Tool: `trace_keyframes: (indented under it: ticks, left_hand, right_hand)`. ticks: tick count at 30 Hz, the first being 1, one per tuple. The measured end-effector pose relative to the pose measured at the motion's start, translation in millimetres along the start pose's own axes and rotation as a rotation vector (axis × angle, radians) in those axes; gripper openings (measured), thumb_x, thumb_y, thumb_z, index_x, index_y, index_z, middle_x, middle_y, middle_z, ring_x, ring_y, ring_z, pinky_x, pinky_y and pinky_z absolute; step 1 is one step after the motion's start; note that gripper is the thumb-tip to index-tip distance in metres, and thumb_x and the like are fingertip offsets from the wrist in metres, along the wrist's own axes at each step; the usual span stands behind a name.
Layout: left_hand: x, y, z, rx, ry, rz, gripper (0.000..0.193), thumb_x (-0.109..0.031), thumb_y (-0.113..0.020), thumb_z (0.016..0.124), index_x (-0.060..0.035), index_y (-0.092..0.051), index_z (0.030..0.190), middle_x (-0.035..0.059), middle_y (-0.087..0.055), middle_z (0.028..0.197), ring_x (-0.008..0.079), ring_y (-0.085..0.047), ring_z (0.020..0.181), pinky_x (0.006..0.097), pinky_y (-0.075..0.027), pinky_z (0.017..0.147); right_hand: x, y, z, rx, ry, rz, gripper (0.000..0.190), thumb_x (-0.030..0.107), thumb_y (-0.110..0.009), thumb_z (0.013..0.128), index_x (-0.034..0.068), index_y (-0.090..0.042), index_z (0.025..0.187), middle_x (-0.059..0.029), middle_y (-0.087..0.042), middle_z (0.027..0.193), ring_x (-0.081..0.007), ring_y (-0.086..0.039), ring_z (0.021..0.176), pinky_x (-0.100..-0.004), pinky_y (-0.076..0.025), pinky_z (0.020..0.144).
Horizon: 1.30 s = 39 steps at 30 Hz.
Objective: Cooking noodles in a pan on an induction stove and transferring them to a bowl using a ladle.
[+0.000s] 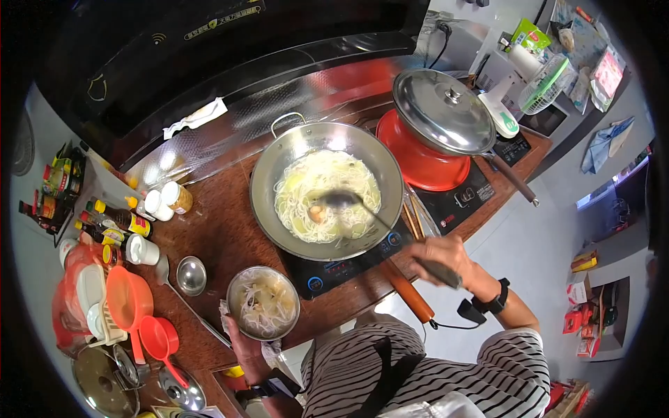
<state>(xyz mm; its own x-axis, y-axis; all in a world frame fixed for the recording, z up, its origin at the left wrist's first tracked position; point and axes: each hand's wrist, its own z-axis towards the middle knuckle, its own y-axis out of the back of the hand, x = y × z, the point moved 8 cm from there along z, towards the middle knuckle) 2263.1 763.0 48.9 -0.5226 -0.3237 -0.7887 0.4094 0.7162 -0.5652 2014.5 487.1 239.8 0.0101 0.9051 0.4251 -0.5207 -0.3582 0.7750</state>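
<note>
A steel wok (266,219) stands on an induction cooktop (337,274), filled with thin pale noodles (303,177) and green slices in broth. My right hand (444,258) grips the dark handle of a ladle (339,198); its blurred head is over the noodles near the wok's middle. At the counter's front edge, my left hand (245,345) holds a steel bowl (298,308) by its side, with a pale cloth (223,308) between hand and bowl. Noodles and broth lie in this bowl. The wok's wooden handle (410,295) projects past the counter edge beneath my right hand.
A lidded pan (444,112) rests on a red basin (418,157) to the right, near wooden chopsticks (413,217). Leftward are a small metal bowl (191,275), a long-handled utensil (193,303), seasoning jars (176,197), bottles (125,217) and red plastic scoops (159,334).
</note>
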Motion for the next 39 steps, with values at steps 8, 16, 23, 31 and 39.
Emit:
trace_keyframes:
  ticks: [8,16,23,31,39]
  left_hand:
    - [1.2,-14.9,-1.1,0.034,-0.02,0.014,0.064,-0.049,-0.047,0.084,-0.0047,-0.033,0.129,0.014,-0.042,0.126,0.0279,-0.044,0.113,0.0415,-0.037,0.095]
    - [10.2,-13.2,-5.4,-0.004,-0.012,-0.031,0.067,-0.05,-0.05,0.082,-0.0051,-0.032,0.129,0.0143,-0.042,0.126,0.0275,-0.044,0.113,0.0418,-0.038,0.095]
    - [7.9,-21.1,-5.3,0.022,-0.019,0.002,0.067,-0.05,-0.049,0.082,-0.0047,-0.033,0.129,0.0142,-0.041,0.127,0.0276,-0.044,0.113,0.0413,-0.037,0.095]
    - [10.8,-20.9,-6.2,0.017,-0.003,0.027,0.066,-0.05,-0.047,0.083,-0.0025,-0.034,0.128,0.0144,-0.042,0.126,0.0278,-0.044,0.113,0.0409,-0.037,0.095]
    - [16.1,-10.0,-5.4,0.025,-0.003,-0.001,0.066,-0.049,-0.047,0.084,-0.0031,-0.033,0.129,0.0143,-0.041,0.128,0.0279,-0.042,0.115,0.0412,-0.035,0.096]
  right_hand:
    - [-83.1,-10.4,30.1,-0.162,-0.096,-0.129,0.028,0.008,-0.066,0.071,0.005,-0.057,0.097,-0.0107,-0.054,0.067,-0.0257,-0.054,0.055,-0.0333,-0.046,0.05]
    - [-129.6,-20.2,-4.7,-0.541,-0.705,0.641,0.026,0.02,-0.059,0.081,0.0,-0.057,0.097,-0.0113,-0.062,0.078,-0.0169,-0.061,0.063,-0.0276,-0.05,0.058]
    - [-163.5,-11.6,-40.6,-0.77,-0.992,0.896,0.034,0.03,-0.056,0.081,0.0,-0.055,0.099,-0.0154,-0.061,0.073,-0.0205,-0.062,0.06,-0.0284,-0.051,0.055]
    - [-152.3,-10.9,-32.3,-0.715,-0.797,0.759,0.034,0.029,-0.057,0.082,0.001,-0.055,0.101,-0.0134,-0.061,0.074,-0.0192,-0.062,0.064,-0.028,-0.051,0.06]
    - [-156.5,-10.0,-33.3,-0.767,-0.859,0.809,0.036,0.031,-0.055,0.083,0.001,-0.054,0.103,-0.0158,-0.062,0.077,-0.0203,-0.062,0.065,-0.0286,-0.051,0.06]
